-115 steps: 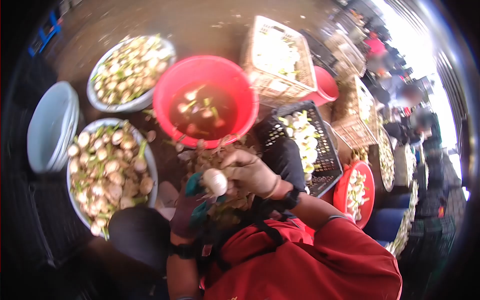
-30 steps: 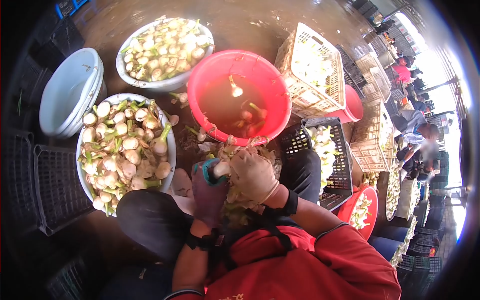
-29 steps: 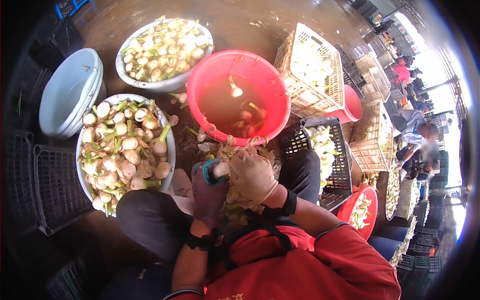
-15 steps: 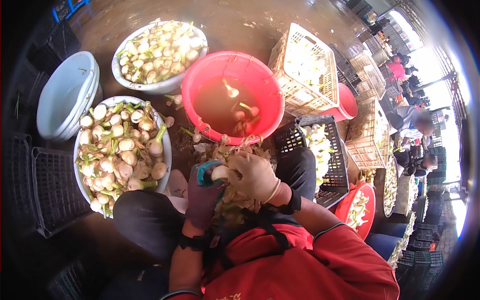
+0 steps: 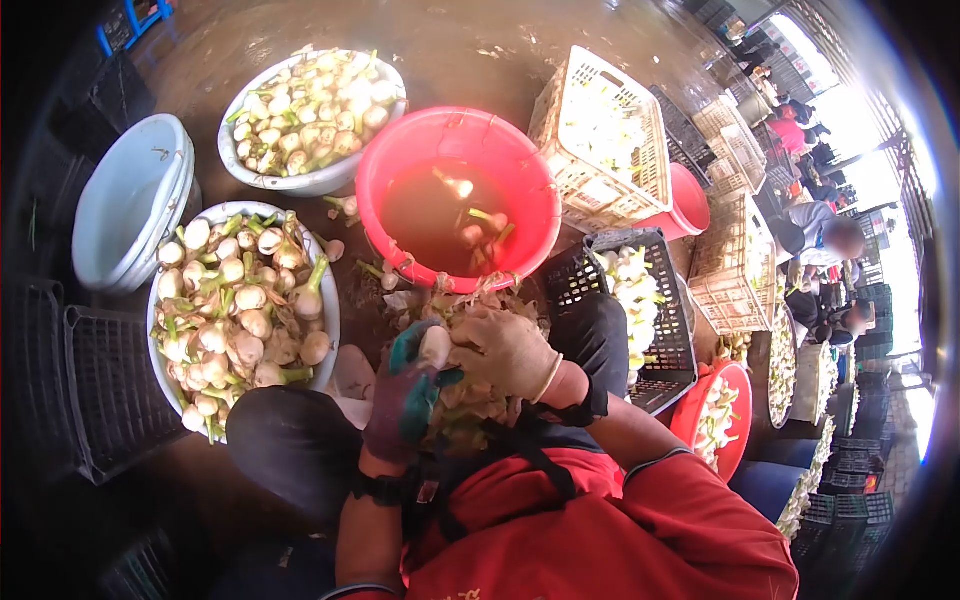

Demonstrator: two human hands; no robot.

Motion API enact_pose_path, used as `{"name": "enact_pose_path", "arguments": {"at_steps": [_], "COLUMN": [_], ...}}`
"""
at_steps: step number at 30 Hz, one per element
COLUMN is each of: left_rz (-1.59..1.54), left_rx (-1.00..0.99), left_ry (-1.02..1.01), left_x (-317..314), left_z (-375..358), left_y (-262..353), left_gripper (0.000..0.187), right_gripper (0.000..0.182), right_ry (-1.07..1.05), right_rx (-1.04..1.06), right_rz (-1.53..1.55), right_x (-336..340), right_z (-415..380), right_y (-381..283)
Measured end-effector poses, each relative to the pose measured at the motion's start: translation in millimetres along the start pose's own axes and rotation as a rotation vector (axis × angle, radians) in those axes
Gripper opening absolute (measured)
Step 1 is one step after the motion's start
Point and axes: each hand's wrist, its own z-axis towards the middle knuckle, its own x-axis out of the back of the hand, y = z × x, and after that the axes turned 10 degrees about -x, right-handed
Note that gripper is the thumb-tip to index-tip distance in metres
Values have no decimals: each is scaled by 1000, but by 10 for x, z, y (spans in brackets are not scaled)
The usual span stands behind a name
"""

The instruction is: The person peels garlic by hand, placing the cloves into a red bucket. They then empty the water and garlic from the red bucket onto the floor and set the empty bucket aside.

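My left hand [image 5: 403, 400], in a dark purple and teal glove, is closed around a white bulb [image 5: 434, 346] that looks like fresh garlic or onion. My right hand [image 5: 512, 352], in a pale glove, is close beside the bulb with its fingers curled. What those fingers hold, if anything, is hidden. Papery peelings [image 5: 470, 395] are heaped between my knees, under both hands. Just beyond is a pink-red tub [image 5: 372, 195] of brownish water with several bulbs in it. To my left, a pale basin [image 5: 336, 285] is heaped with stemmed bulbs.
Another bulb-filled basin [image 5: 228, 150] and stacked pale-blue tubs [image 5: 95, 215] stand farther left. A cream crate [image 5: 610, 190], a black crate [image 5: 655, 385] and a red basin [image 5: 742, 420], all holding bulbs, line my right. Beyond them, other people [image 5: 815, 235] sit among more crates.
The bulb in my left hand has turned more upright and moved slightly left. My right hand has opened a small gap from it. The view has shifted slightly.
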Motion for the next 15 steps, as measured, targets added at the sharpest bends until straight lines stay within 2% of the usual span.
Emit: {"name": "enact_pose_path", "arguments": {"at_steps": [1, 2, 4, 5, 8, 10, 13, 14, 15], "left_rz": [129, 130, 4, 3, 84, 140, 91, 91, 119], "left_rx": [-31, -31, 123, 123, 26, -89, 24, 25, 104], "left_ry": [-10, -3, 32, 30, -55, -183, -133, -133, -64], "left_x": [-18, -24, -38, -34, -13, -24, -120, -116, -105], "left_z": [-11, -19, -22, -18, -12, 4, -28, -26, -20], "left_y": [46, 92, 153, 149, 98, 65, 199, 185, 154], "left_gripper": [46, 46, 49, 49, 53, 54, 53, 53, 51], "right_gripper": [21, 21, 21, 21, 16, 12, 13, 13, 14], "right_ry": [27, 21, 134, 135, 194, 84, 56, 56, 109], "right_rx": [19, 22, 221, 220, 146, -204, -259, -259, -10], "right_rz": [-1, 0, -122, -123, 40, 537, 528, 528, 293], "right_x": [-28, -31, 11, -7, -131, -215, -209, -177, -114], "right_z": [-10, -32, -99, -115, -107, -48, -72, -82, -88], "right_y": [-13, -25, -67, -62, 32, 121, 186, 191, 169]}}
